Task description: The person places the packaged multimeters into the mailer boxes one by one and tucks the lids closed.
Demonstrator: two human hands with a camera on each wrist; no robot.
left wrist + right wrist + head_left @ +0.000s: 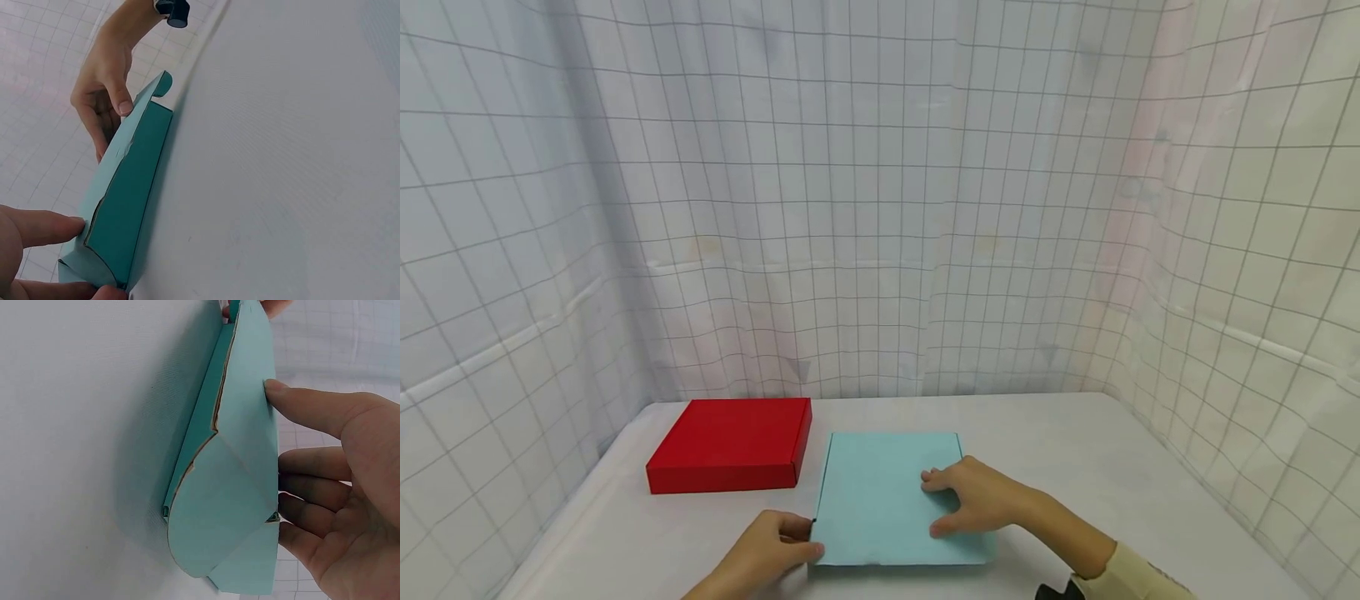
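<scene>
A flat light blue cardboard box [880, 492] lies on the white-covered table in front of me. At its near left corner my left hand [763, 550] grips the box, thumb on the lid and the other fingers along the side. My right hand [981, 500] rests on the right part of the lid with thumb and fingertips spread apart. In the right wrist view a front flap [219, 500] with a rounded end stands out over the darker teal front wall. The left wrist view shows that front wall [128, 206] under the lid's edge.
A closed red box [730, 442] lies at the back left, a short way from the blue one. White grid-patterned curtains [880, 208] enclose the table [1075, 442] at the back and both sides.
</scene>
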